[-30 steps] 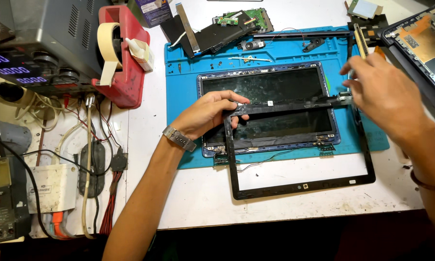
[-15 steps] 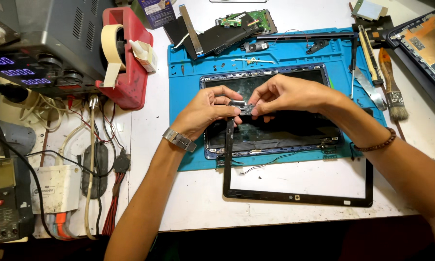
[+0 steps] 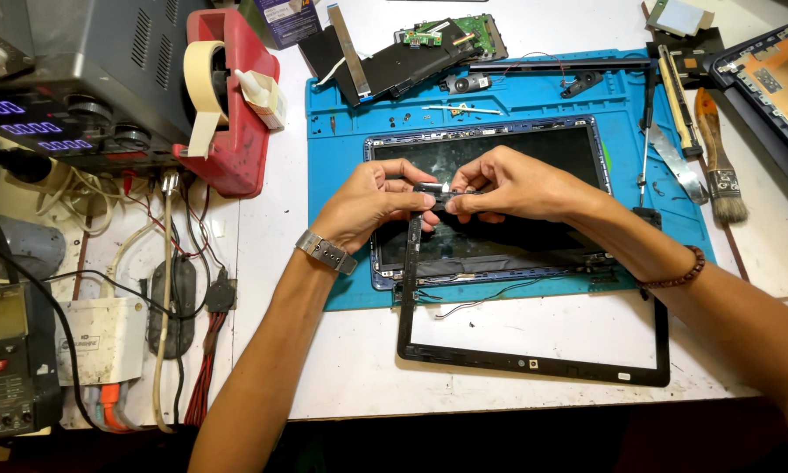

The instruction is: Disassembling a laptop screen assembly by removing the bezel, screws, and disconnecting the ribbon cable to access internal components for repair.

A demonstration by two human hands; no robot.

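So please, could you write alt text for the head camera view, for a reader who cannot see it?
Left hand and right hand pinch the top corner of a thin black plastic screen bezel above a dark laptop screen panel lying on a blue rubber work mat. A red tape dispenser stands to the left, a wooden-handled brush to the right.

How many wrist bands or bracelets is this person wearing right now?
2: a metal watch band on the left wrist, behind the left hand, and a brown bead bracelet on the right wrist, behind the right hand. None seem hidden.
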